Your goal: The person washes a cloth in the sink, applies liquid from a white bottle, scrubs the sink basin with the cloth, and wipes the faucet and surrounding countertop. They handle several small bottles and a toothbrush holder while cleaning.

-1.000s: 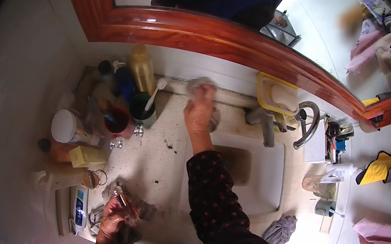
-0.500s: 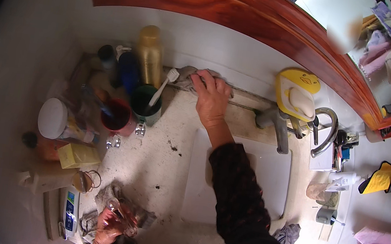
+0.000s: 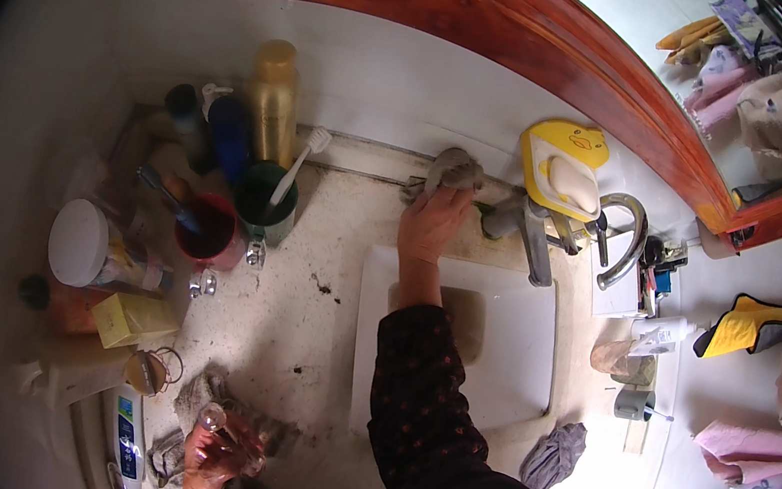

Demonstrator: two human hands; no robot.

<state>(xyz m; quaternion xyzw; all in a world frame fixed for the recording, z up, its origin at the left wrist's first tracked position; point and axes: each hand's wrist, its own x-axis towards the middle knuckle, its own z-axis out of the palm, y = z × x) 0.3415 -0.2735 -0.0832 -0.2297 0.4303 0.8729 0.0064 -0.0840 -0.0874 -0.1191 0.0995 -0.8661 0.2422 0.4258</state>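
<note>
One pale desk (image 3: 282,330) spreads out under a red-brown wooden mirror frame (image 3: 426,9), which runs from half past ten to two o'clock, counted here and below from the middle of the white sink (image 3: 523,365) let into the desk. A gold bottle (image 3: 274,111) stands at half past ten near the back wall, and a grey metal tap (image 3: 536,248) at one. Just short of twelve, the person's right hand (image 3: 429,232) is at the desk's back edge, its fingers closed on a bunched grey rag (image 3: 454,166). At eight, the left hand (image 3: 213,456) has its fingers wrapped around a clear, shiny item (image 3: 211,417) whose kind is hard to tell, with a crumpled cloth (image 3: 206,385) beneath. A dark bundle (image 3: 553,456) of fabric lies at four. Toward ten, a green cup (image 3: 278,221) and a red cup (image 3: 222,241) stand side by side. Just beyond the tap, a yellow soap dish (image 3: 532,156) bears a pale soap bar (image 3: 572,184). A white toothbrush (image 3: 296,170) leans in the green cup; dark specks (image 3: 324,287) dot the desk around nine.
</note>
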